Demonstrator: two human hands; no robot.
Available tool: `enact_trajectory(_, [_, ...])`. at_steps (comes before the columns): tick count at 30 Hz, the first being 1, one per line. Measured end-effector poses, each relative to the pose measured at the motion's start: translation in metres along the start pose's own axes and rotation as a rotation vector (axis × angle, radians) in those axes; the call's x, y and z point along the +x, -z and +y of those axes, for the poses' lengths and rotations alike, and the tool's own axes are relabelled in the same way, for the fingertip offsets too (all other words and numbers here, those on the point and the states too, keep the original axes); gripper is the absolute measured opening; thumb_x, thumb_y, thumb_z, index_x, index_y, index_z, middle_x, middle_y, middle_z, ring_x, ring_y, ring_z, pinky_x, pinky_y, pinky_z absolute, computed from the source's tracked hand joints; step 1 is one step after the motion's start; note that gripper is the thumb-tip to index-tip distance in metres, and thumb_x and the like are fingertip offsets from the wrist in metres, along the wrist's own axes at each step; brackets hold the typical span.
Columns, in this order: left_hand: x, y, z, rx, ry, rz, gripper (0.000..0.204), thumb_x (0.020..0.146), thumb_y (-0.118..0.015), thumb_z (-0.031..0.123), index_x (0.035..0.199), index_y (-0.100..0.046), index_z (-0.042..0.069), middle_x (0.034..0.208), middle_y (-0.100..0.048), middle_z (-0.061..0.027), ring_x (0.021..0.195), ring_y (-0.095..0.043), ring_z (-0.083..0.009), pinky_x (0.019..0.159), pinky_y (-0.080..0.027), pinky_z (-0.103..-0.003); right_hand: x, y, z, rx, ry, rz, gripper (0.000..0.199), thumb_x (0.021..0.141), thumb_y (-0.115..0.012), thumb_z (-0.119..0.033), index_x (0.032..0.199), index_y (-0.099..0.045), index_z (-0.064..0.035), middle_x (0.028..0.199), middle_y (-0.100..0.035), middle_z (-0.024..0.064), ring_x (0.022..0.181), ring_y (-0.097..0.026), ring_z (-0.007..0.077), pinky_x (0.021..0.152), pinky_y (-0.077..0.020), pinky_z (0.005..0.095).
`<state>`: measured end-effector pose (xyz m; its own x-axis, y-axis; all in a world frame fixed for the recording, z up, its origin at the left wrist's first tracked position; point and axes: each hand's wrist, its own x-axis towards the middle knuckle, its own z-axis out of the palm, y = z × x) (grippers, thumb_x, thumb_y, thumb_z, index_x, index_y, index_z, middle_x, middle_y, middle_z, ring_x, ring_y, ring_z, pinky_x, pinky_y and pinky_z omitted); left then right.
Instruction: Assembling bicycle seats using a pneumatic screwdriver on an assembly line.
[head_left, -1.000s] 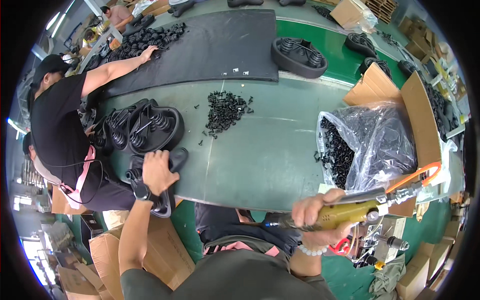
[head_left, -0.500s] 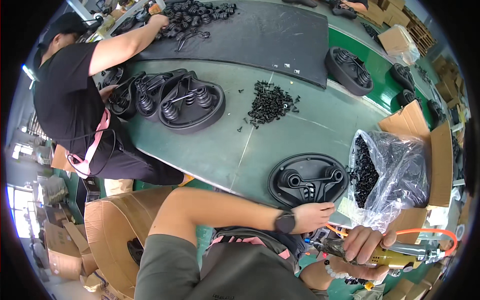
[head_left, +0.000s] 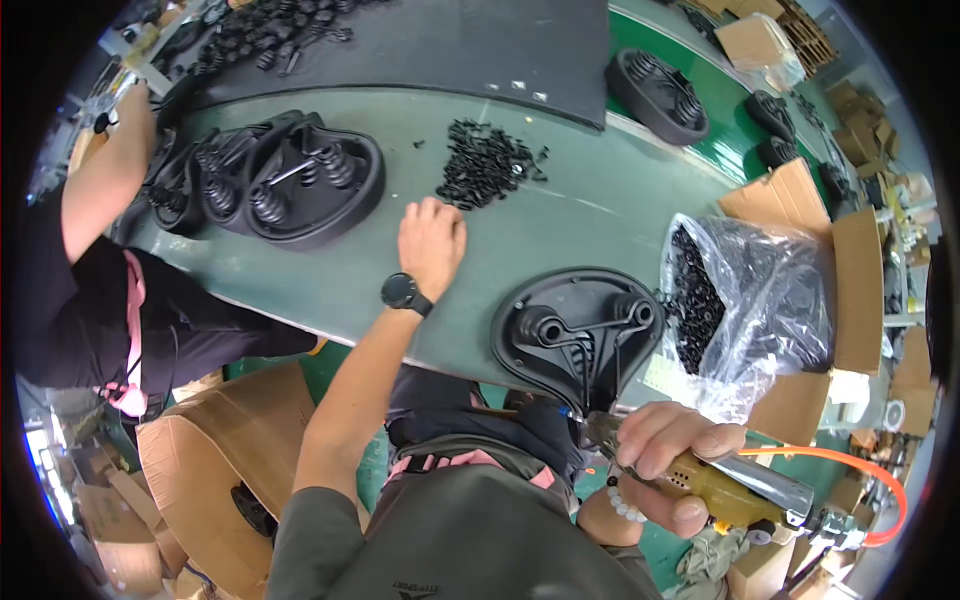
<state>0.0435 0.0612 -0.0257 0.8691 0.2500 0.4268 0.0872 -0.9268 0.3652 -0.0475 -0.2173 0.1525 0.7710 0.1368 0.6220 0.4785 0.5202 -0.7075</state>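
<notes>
Left hand (head_left: 432,240): centre of frame, palm down on the green bench (head_left: 590,215), fingers loosely bent, tips reaching toward the pile of small black parts (head_left: 487,163) just above it; whether it pinches one cannot be told. A black watch (head_left: 403,293) sits on the wrist.

Right hand (head_left: 672,452): lower right of frame, fingers wrapped tight round a yellow air driver (head_left: 725,485). The driver's long axis runs from lower right to upper left; its tip points up-left toward the lower edge of the black seat base (head_left: 578,330). An orange hose (head_left: 860,480) leaves its rear end toward the right rim. A white bead bracelet (head_left: 625,508) is on the wrist.

Seat base: centre right, underside up at the near edge of the bench, narrow end toward lower right, just left of a clear bag (head_left: 755,305) of black parts.

Other items: stack of seat bases with springs (head_left: 285,180), upper left; another seat base (head_left: 657,95) at top on the green belt; black mat (head_left: 470,45) at top; open cardboard box (head_left: 850,270) at right; a co-worker's arm (head_left: 105,175) at left.
</notes>
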Motion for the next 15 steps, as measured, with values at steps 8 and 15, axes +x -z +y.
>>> enact_trajectory(8, [-0.091,0.112,0.100,-1.663,0.602,-0.477,0.005,0.093,-0.060,0.004,0.092,-0.060,0.000,0.106,-0.067,-0.0138,0.091,-0.064,-0.0165,0.081,-0.054,-0.031,-0.007,-0.008,0.026,-0.080,0.232,0.036,0.065,0.089,-0.054,-0.061,0.120,-0.040,-0.0051,0.072,-0.055,0.0050,0.058,-0.058,0.0192,0.054,-0.0486,0.0321])
enact_trajectory(15, [-0.117,0.107,0.116,-1.902,0.518,-0.605,0.020,0.092,-0.063,0.005,0.110,-0.064,-0.004,0.100,-0.068,-0.0137,0.086,-0.066,-0.0170,0.078,-0.055,-0.030,-0.020,-0.011,0.030,0.025,0.243,0.151,0.066,0.088,-0.059,-0.057,0.120,-0.040,-0.0030,0.077,-0.060,0.0096,0.058,-0.062,0.0244,0.052,-0.0537,0.0357])
